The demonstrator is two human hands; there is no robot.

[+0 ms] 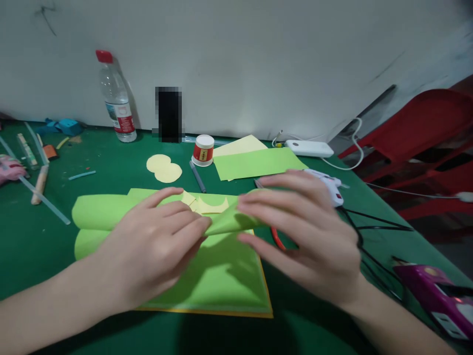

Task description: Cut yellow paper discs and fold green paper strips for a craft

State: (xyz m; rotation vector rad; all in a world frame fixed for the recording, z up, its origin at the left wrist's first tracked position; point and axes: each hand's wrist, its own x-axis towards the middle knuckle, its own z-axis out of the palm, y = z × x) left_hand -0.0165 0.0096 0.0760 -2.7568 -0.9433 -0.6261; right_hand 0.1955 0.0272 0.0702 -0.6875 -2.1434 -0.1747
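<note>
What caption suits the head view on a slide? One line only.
Left hand and right hand curl a green sheet over a paper stack on a green table.

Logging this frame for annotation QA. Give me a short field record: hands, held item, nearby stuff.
left hand: fingers pinch one end of the curled green sheet
right hand: fingers and thumb grip the sheet's other end
under hands: stack of green paper on the green table
behind: yellow circles, pen, red-and-white cup, water bottle
right side: white glue gun, power bank, purple glue gun
</note>
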